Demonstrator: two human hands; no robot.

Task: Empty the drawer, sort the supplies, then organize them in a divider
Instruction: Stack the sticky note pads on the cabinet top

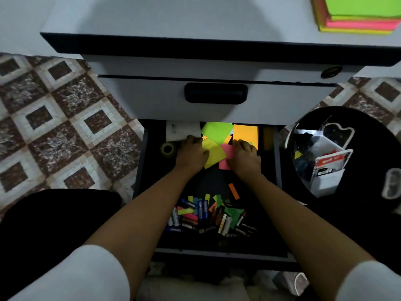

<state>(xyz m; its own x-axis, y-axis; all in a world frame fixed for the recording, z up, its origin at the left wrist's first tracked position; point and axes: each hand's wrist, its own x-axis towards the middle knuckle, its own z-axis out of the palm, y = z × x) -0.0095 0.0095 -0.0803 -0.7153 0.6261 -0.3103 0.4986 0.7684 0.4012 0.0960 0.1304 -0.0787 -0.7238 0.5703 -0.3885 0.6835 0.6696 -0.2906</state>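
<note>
The bottom drawer (278, 170) is pulled open below me. At its back lie loose sticky notes: green (217, 131), orange (246, 132), yellow (213, 154) and pink (228, 151). My left hand (192, 154) grips the yellow note's left edge, fingers curled and thumb on the paper. My right hand (245, 156) grips the pink note from the right. A white card (180, 131) and a tape roll (167, 148) lie left of my left hand. Several batteries mixed with coloured paper strips (206, 216) are piled at the drawer's front.
A clear divider box (325, 164) with small items stands on a black round surface (368, 131) to the right. A stack of neon notes (360, 16) sits on the desk top. The upper drawer with its black handle (216, 93) is closed. Patterned floor lies left.
</note>
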